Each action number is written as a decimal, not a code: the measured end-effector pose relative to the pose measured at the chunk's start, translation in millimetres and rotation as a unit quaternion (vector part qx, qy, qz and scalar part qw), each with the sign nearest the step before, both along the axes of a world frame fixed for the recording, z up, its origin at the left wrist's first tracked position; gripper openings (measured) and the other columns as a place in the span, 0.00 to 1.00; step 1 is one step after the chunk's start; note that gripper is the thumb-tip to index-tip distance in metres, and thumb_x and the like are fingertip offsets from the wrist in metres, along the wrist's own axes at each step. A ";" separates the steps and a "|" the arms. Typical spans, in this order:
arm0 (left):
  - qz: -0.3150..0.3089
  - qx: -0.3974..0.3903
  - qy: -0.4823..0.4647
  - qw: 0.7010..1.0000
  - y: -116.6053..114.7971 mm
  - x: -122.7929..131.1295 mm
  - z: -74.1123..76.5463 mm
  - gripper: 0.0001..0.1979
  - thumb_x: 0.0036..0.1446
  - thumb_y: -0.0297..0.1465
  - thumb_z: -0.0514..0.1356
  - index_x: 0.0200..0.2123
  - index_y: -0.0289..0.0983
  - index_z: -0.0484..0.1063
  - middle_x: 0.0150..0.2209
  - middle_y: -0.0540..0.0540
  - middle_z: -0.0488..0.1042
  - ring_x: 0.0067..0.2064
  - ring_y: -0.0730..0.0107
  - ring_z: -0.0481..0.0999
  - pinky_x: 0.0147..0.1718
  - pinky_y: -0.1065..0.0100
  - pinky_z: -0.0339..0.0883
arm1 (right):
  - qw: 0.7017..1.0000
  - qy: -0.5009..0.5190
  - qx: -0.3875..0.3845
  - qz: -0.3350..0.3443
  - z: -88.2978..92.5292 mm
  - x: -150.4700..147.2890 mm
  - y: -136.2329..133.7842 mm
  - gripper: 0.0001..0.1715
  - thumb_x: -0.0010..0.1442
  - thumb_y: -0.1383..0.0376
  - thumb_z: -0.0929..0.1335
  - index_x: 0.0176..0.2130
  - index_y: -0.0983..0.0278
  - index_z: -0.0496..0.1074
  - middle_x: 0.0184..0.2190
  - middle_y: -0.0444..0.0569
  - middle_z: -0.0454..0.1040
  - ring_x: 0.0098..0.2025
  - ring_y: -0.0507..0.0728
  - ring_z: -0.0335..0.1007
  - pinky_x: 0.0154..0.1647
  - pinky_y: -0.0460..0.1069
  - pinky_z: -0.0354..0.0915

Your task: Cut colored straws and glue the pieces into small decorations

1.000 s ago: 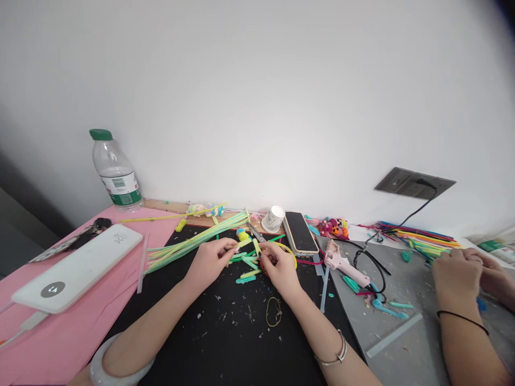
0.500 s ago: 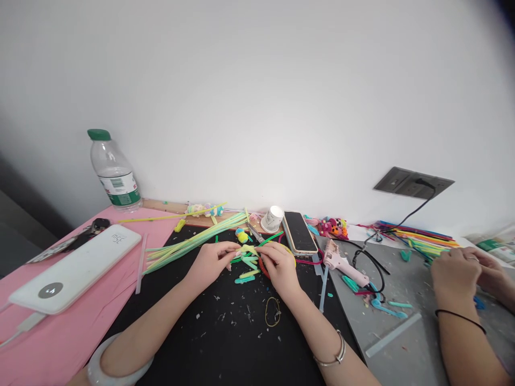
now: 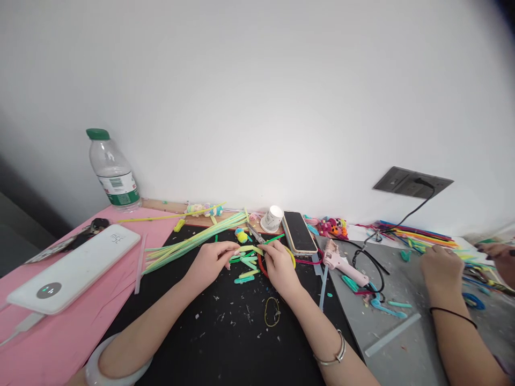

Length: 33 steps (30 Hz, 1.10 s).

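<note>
Between my two hands stretches a short yellow-green pipe cleaner. My left hand pinches its left end with thumb and fingertips. The other end is in the closed fingers of my right hand. Right below it lie several cut pieces of green and teal pipe cleaner on the black mat. A small yellow and blue fuzzy figure sits just beyond, beside scissors lying partly behind my right hand. Long pale green pipe cleaners fan out left of my hands.
A white paper cup, a phone and a pink glue gun with its cord stand to the right. A power bank and a bottle are on the left. Another person's hand works at far right.
My right hand has drawn slightly away to the right, and more of the pipe cleaner shows between my hands. At far right, the other person's hands have moved apart.
</note>
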<state>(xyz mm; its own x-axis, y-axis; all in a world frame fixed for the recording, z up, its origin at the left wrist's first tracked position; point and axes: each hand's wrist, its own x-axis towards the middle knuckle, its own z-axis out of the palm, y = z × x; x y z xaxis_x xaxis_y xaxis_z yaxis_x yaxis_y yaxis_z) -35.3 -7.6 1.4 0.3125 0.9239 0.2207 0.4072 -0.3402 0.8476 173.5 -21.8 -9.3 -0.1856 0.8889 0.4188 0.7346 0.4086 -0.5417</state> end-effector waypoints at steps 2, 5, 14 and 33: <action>-0.018 0.008 0.007 1.000 -1.2 0.3 0.9 0.13 0.59 0.34 0.53 0.37 0.36 0.75 0.28 0.50 0.77 0.22 0.73 0.72 0.28 0.72 0.66 | 1.000 0.004 -0.007 0.019 2.1 -0.8 -1.9 0.22 0.60 0.76 0.57 0.47 0.65 0.72 0.37 0.53 0.71 0.43 0.58 0.68 0.46 0.52 0.66; -0.035 0.015 0.011 0.999 -2.3 0.9 1.3 0.13 0.59 0.33 0.52 0.37 0.36 0.75 0.30 0.49 0.77 0.22 0.75 0.72 0.27 0.73 0.66 | 0.999 0.029 0.011 0.022 7.7 -1.9 -5.5 0.24 0.59 0.77 0.56 0.48 0.63 0.70 0.43 0.53 0.71 0.47 0.57 0.67 0.50 0.53 0.64; -0.075 -0.002 0.016 0.997 -6.2 4.5 3.5 0.12 0.60 0.31 0.51 0.37 0.36 0.75 0.27 0.50 0.75 0.22 0.76 0.70 0.27 0.74 0.64 | 0.993 0.005 0.057 0.101 3.3 -7.6 -8.0 0.12 0.60 0.68 0.66 0.45 0.60 0.72 0.40 0.50 0.75 0.43 0.57 0.68 0.46 0.52 0.66; -0.072 0.034 0.077 0.994 -4.3 5.0 1.4 0.13 0.61 0.36 0.51 0.35 0.37 0.74 0.27 0.50 0.74 0.25 0.73 0.71 0.29 0.73 0.63 | 0.991 -0.019 0.058 0.116 0.8 -6.3 -6.0 0.09 0.60 0.68 0.65 0.42 0.61 0.73 0.35 0.50 0.75 0.39 0.57 0.70 0.40 0.51 0.67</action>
